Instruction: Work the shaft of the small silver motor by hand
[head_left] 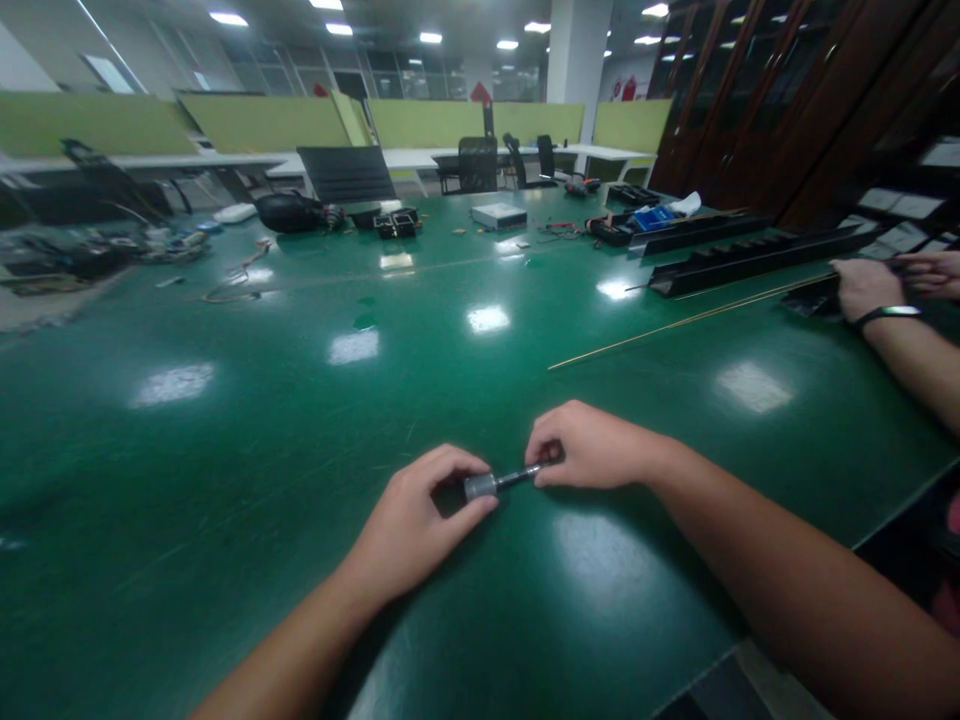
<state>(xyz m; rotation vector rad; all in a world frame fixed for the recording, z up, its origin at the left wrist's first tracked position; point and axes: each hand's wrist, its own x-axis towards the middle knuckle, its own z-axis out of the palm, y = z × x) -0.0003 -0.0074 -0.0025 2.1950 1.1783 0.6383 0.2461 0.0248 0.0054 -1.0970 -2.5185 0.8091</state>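
Observation:
Low over the green table, my left hand (424,515) pinches a short grey cylinder (480,487) between thumb and fingertips. A thin dark rod (516,476) with a shiny surface meets the cylinder's right end. My right hand (581,447) is closed around the rod's other end, with thumb and fingers pressed together. The rod and cylinder lie roughly in one line, tilted slightly up to the right. What kind of part they make is too small to tell. The rod's far end is hidden in my right hand.
At the right edge, another person's hands (870,290) work beside long thin golden rods (675,324). Black metal channels (750,262) lie behind them. A white box (499,216) and a black bag (289,212) stand farther back. Loose cables and parts (150,245) pile up at far left.

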